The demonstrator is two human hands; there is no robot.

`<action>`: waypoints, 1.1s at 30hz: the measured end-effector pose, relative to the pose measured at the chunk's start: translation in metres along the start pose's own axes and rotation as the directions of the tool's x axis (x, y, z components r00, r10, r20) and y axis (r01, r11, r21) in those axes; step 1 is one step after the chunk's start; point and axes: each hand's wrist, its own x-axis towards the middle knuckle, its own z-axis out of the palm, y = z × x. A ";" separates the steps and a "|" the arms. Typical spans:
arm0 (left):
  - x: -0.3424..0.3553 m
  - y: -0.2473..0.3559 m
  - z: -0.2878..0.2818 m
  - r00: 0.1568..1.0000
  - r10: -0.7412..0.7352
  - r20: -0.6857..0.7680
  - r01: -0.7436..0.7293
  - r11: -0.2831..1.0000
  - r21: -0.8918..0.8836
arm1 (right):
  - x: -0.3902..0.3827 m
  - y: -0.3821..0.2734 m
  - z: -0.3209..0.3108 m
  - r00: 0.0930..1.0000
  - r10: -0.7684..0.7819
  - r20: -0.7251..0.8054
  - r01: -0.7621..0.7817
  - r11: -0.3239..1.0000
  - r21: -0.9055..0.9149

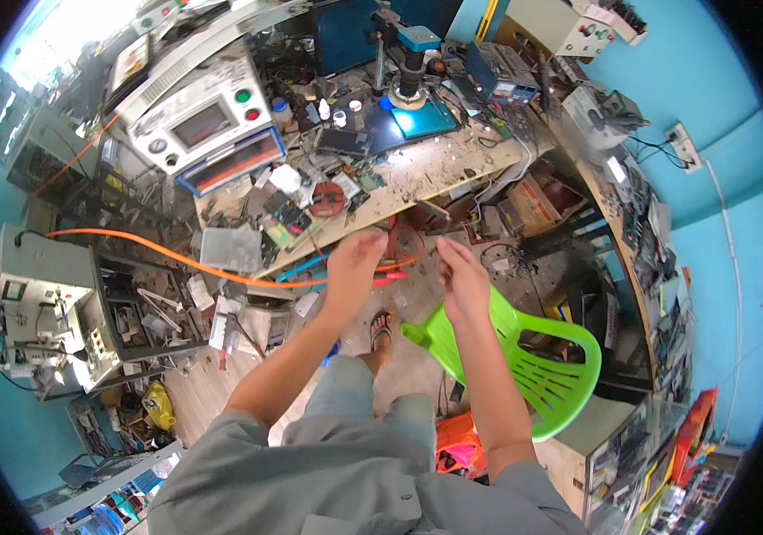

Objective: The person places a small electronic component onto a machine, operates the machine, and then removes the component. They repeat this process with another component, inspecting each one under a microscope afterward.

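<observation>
Machine of grey metal (pixel 47 267) at left, with orange hose (pixel 159 253) beginning near its top and curving rightward, past clear plastic box (pixel 232 250) at the near edge of the cluttered workbench (pixel 390 191). Further right, left hand (pixel 355 266) in front of this hose, with fingers bent inward; impossible to tell whether gripping the hose or only passing before it. Just beyond, short piece of hose again, together with red piece (pixel 389 278) and loop of thin red wire (pixel 415 234). Below, one sandalled foot (pixel 381 332) on the floor. To the right of the gap, right hand (pixel 465 278), fingers curled and thumb near the fingertips; nothing visible between them, but a very small thing not excluded. At right, beside this forearm, green plastic chair (pixel 585 348). Possible trouble, as a judgement: with a strong pull on the hose, sweeping of box and loose parts off the bench; with wire hanging so close, catching or tangling; with careless swing of the right elbow, bumping against the chair.
</observation>
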 end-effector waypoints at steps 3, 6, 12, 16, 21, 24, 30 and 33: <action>0.135 -0.031 0.021 0.983 0.168 -0.068 -0.145 0.954 0.264 | 0.121 0.012 0.035 0.999 0.050 -0.010 -0.048 0.995 0.092; 0.242 -0.045 0.039 0.965 0.253 -0.068 -0.207 0.897 0.390 | 0.217 0.025 0.071 0.998 0.045 -0.043 -0.036 0.982 0.187; 0.382 -0.087 0.046 0.999 0.022 0.038 -0.041 0.791 0.610 | 0.329 0.052 0.125 0.994 0.106 -0.033 -0.089 0.940 0.329; 0.422 -0.100 0.058 0.996 -0.084 -0.022 0.079 0.763 0.642 | 0.360 0.064 0.146 0.993 0.076 -0.089 -0.041 0.940 0.338; 0.434 -0.116 0.071 0.999 0.045 0.008 -0.040 0.774 0.631 | 0.372 0.064 0.151 0.988 0.111 -0.107 -0.068 0.935 0.348; 0.428 -0.115 0.078 0.990 0.141 -0.010 -0.110 0.810 0.576 | 0.379 0.063 0.147 0.991 0.120 -0.063 -0.092 0.938 0.335; 0.420 -0.124 0.083 0.977 0.197 -0.082 -0.118 0.821 0.559 | 0.387 0.067 0.138 0.994 0.112 -0.016 -0.100 0.939 0.328; 0.424 -0.132 0.077 0.970 0.219 -0.106 -0.112 0.787 0.607 | 0.382 0.060 0.133 0.991 0.133 0.021 -0.134 0.961 0.241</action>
